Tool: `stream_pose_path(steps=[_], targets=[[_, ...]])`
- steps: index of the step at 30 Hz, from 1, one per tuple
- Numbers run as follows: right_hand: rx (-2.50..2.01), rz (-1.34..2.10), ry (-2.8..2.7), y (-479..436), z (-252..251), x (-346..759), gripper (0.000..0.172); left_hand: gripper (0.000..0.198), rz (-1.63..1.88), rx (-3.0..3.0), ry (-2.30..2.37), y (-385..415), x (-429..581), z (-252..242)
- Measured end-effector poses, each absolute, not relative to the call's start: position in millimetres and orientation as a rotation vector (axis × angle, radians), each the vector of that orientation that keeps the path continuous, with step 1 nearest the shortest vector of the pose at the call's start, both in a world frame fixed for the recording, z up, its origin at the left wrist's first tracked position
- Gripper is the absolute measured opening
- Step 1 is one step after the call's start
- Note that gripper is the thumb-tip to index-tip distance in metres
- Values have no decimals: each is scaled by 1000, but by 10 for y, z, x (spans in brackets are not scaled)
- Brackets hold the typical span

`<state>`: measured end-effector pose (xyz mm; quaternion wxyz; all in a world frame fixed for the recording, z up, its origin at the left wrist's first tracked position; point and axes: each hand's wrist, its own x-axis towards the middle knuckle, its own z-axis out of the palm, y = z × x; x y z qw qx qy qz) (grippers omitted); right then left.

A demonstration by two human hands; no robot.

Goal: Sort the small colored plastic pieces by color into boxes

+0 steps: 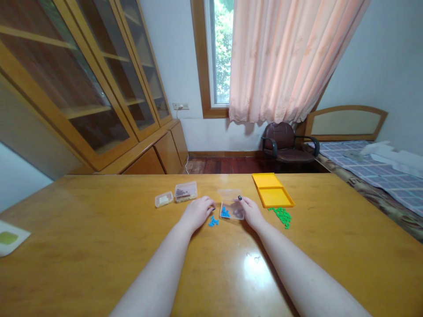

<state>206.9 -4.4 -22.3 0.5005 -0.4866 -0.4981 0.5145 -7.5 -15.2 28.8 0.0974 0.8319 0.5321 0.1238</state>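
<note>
A small clear plastic box [236,215] stands on the table with its lid [228,193] raised at the back. Several blue pieces [225,212] lie inside, toward its left side. My right hand [251,212] grips the box by its right side, thumb at the rim. Just left of the box, my left hand [198,212] is closed with bent fingers above a loose pile of small blue pieces [213,221]. Whatever its fingertips hold, if anything, is too small to make out.
Green pieces [283,216] lie right of my right hand, before an open yellow case [277,197]. Two more clear boxes, one with dark pieces [185,192] and a smaller one [164,199], stand at the left. A white-and-green item [13,237] lies at the table's left edge.
</note>
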Motion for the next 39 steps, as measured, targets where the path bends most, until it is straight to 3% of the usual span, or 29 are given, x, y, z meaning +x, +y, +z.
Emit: stream_pose_path(steps=[8, 31, 39], targets=[[-1170, 1282, -1158, -45, -222, 2057, 39, 10, 164, 2403, 1515, -108, -205, 231], [-1201, 1270, -1180, -46, -191, 2061, 43, 16, 34, 2392, 1654, -87, -175, 107], [-1199, 1233, -1195, -50, -187, 2062, 41, 16, 223, 2308, 1616, -101, -147, 178]])
